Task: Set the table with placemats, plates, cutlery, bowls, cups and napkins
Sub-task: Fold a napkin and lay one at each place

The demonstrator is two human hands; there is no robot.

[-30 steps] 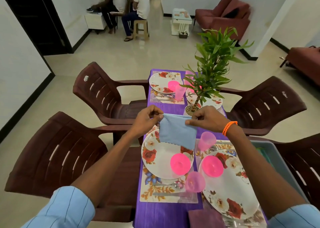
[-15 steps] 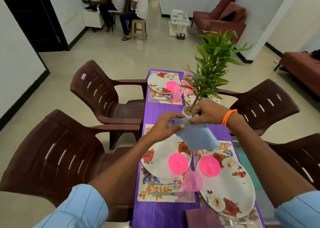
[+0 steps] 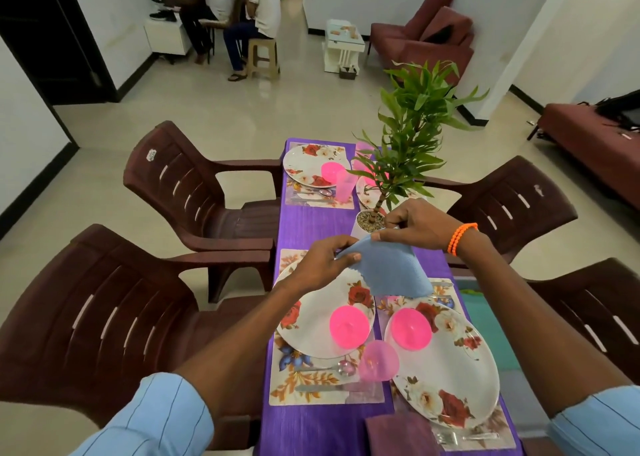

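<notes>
Both hands hold a folded light-blue napkin (image 3: 391, 270) in the air above the near place settings. My left hand (image 3: 322, 263) pinches its left corner; my right hand (image 3: 414, 225) pinches the top edge. Below, two floral plates (image 3: 311, 331) (image 3: 453, 372) each carry a pink bowl (image 3: 348, 327) (image 3: 411, 327) on floral placemats (image 3: 294, 391). A pink cup (image 3: 378, 360) stands between the plates. A spoon (image 3: 332, 369) and a knife lie beside it. A purple napkin (image 3: 398, 435) lies at the near table edge.
The narrow table wears a purple cloth (image 3: 311, 223). A potted plant (image 3: 403, 158) stands mid-table just beyond my right hand. Two more settings with a pink cup (image 3: 344, 185) lie at the far end. Brown plastic chairs (image 3: 104, 303) flank both sides. People sit far off.
My hands have come closer together, folding the blue napkin from a flat hanging square into a smaller tilted fold; my left hand shifted right and down along its edge.
</notes>
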